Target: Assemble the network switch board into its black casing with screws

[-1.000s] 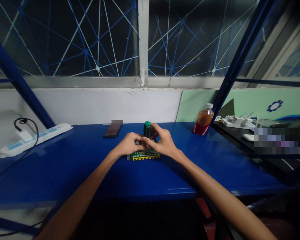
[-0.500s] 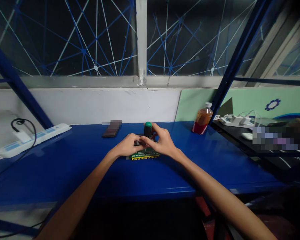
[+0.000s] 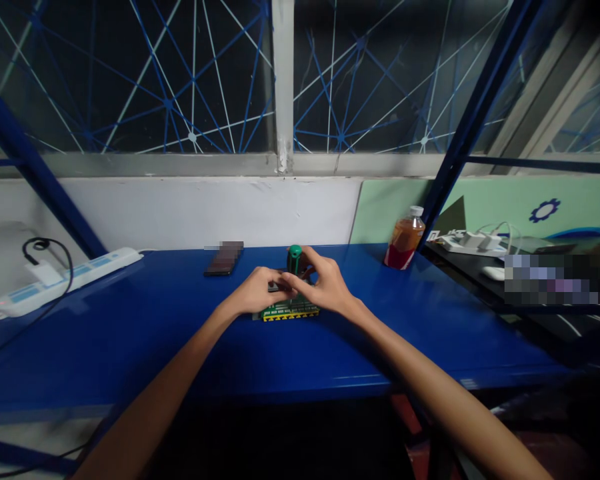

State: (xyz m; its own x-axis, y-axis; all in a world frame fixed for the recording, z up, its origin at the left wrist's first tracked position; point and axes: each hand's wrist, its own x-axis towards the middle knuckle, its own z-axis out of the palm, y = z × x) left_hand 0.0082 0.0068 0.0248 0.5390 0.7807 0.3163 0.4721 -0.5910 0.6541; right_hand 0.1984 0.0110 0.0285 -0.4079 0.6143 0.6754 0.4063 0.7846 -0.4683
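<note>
One screwdriver (image 3: 295, 259) has turned, right hand (image 3: 326, 287) gripping it over one board (image 3: 290, 310); left hand (image 3: 255, 291), grip unclear.

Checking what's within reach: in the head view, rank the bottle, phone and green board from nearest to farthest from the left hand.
1. Green board: partly hidden by the left hand.
2. Phone: past the hand, leftward.
3. Bottle: well off to the right.

The left forearm (image 3: 180, 365) and right forearm (image 3: 425, 363) are bare and slender, tapering toward narrow wrists (image 3: 227, 309). The left hand (image 3: 255, 291) and right hand (image 3: 326, 285) are bare, with slim fingers (image 3: 316, 258), some hidden from view.
</note>
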